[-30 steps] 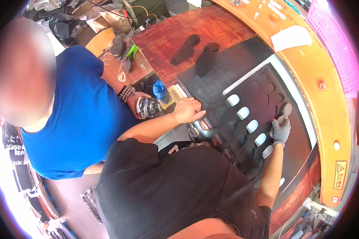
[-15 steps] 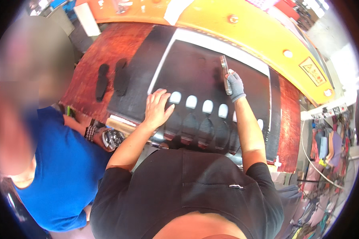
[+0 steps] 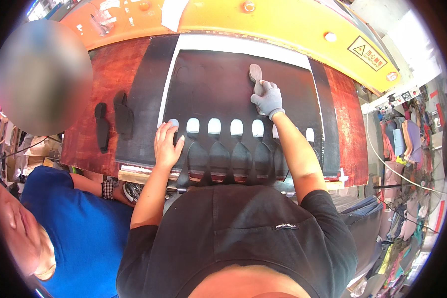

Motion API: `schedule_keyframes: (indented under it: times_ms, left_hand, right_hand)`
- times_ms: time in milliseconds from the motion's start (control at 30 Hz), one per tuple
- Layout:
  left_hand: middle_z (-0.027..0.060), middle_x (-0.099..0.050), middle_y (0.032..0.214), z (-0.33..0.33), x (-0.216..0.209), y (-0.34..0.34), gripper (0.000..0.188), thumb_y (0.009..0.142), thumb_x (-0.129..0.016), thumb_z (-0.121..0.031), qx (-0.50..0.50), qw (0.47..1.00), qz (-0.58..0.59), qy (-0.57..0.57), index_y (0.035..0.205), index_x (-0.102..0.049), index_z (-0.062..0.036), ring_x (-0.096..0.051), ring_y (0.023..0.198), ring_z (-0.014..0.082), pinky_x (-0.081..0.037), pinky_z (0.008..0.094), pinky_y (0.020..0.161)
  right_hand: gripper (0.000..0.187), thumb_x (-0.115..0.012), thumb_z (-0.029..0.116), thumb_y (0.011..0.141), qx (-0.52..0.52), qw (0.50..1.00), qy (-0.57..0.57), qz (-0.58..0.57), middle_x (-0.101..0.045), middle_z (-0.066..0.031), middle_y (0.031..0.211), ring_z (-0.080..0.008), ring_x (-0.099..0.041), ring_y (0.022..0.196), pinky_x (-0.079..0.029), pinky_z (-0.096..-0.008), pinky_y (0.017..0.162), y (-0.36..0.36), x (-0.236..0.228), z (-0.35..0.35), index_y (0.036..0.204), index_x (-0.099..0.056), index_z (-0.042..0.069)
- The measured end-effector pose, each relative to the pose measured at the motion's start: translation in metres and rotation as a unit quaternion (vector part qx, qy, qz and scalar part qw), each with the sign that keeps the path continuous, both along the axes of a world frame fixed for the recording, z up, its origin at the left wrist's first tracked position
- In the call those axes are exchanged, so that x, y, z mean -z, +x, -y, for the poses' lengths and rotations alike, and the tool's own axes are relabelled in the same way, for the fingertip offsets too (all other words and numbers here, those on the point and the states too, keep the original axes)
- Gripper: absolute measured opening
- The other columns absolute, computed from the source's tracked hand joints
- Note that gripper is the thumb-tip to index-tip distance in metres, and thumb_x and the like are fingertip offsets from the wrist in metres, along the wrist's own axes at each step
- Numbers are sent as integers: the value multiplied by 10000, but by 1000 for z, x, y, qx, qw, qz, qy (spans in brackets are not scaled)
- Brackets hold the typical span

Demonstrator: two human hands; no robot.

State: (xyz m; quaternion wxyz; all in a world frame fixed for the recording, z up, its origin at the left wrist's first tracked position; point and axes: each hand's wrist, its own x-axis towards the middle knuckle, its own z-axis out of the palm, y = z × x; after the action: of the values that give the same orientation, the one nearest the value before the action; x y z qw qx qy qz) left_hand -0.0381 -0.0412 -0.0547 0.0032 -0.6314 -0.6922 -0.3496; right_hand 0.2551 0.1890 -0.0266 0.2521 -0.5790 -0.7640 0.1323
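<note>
A black sheet (image 3: 208, 79) lies on a white-edged board. In its near part is a row of sole-shaped cut-outs, with white rounded ends (image 3: 214, 126) and dark lower parts (image 3: 218, 159). My right hand (image 3: 268, 99), in a grey glove, grips the lower part of a sole-shaped cutting die (image 3: 255, 73) over the sheet's right half. Part of the die is hidden by the fingers. My bare left hand (image 3: 167, 146) rests with fingers apart at the sheet's near left edge, partly covering the leftmost white end.
A yellow machine beam (image 3: 293, 27) spans the far side. Two dark sole-shaped pieces (image 3: 102, 128) lie at left on the red-brown table (image 3: 77, 144). A person in a blue shirt (image 3: 79, 223) is close on my left. Coloured sheets (image 3: 402, 144) hang at right.
The cutting die has turned from edge-on to nearly flat to view, still in my right hand. My left hand stays by the sheet's left edge. The whole view has shifted and turned.
</note>
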Motion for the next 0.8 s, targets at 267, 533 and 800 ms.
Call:
schedule_keyframes:
  times_ms: [267, 533, 800]
  left_hand:
    - [162, -475, 1268, -1, 3, -3, 370, 774, -651, -208, 11, 999, 37, 14, 1094, -560, -46, -410, 1202, 357, -331, 434, 1010]
    - [145, -600, 920, 67, -4, -20, 333, 822, -627, -201, -107, 971, 193, -92, 1094, -545, -26, -591, 808, 279, -469, 374, 729]
    - [107, -574, 571, 1, -12, 3, 223, 851, -605, -264, -166, 977, 120, -54, 945, -608, -62, -577, 534, 287, -450, 415, 543]
  right_hand:
    - [627, -714, 347, 662, -24, 999, 44, -8, -542, -186, 1138, -341, -516, 1068, -426, -389, 924, 5, 7, -3, 1178, -537, 39]
    - [494, -682, 304, 766, -5, 992, 120, -30, -548, -191, 1160, -347, -473, 1137, -366, -428, 962, 121, 10, 100, 1150, -528, 34]
    - [311, -643, 220, 779, 231, 962, 136, 44, -594, -156, 953, -344, -553, 923, -436, -419, 804, 243, 22, 148, 1000, -561, 17]
